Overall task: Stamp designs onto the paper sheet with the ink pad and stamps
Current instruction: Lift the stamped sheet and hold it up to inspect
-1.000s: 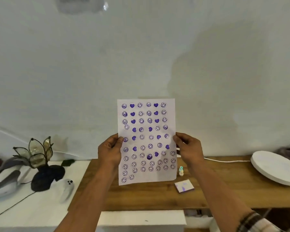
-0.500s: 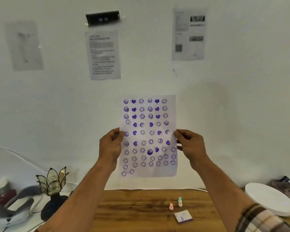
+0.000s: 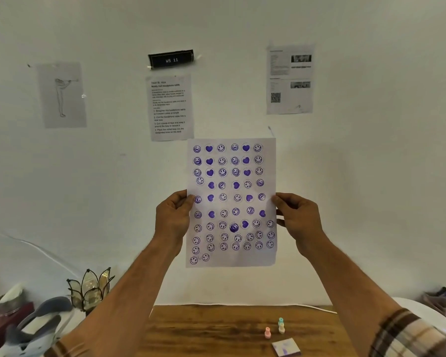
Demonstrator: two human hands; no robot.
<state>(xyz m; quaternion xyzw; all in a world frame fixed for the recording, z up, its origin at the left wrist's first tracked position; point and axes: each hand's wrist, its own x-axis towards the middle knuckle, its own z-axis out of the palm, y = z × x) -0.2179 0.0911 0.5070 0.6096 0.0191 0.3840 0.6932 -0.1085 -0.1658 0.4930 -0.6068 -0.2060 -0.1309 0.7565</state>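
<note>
I hold the paper sheet (image 3: 231, 202) upright in front of the white wall. It is covered with rows of purple smiley and heart prints. My left hand (image 3: 171, 215) pinches its left edge and my right hand (image 3: 298, 217) pinches its right edge, both at mid height. Below, on the wooden table (image 3: 204, 328), stand a pink stamp (image 3: 267, 332) and a teal-topped stamp (image 3: 281, 325) side by side. The small square ink pad (image 3: 285, 347), smeared purple, lies just in front of them.
Printed sheets and a black "WS 11" label (image 3: 171, 59) hang on the wall. A glass lotus lamp (image 3: 90, 289) and grey headset parts (image 3: 36, 323) sit at the lower left. A white round disc (image 3: 428, 315) lies at the right, partly behind my sleeve.
The view has tilted upward and both hands have raised the sheet higher against the wall. The table has dropped lower in view and the wall papers have come into sight.
</note>
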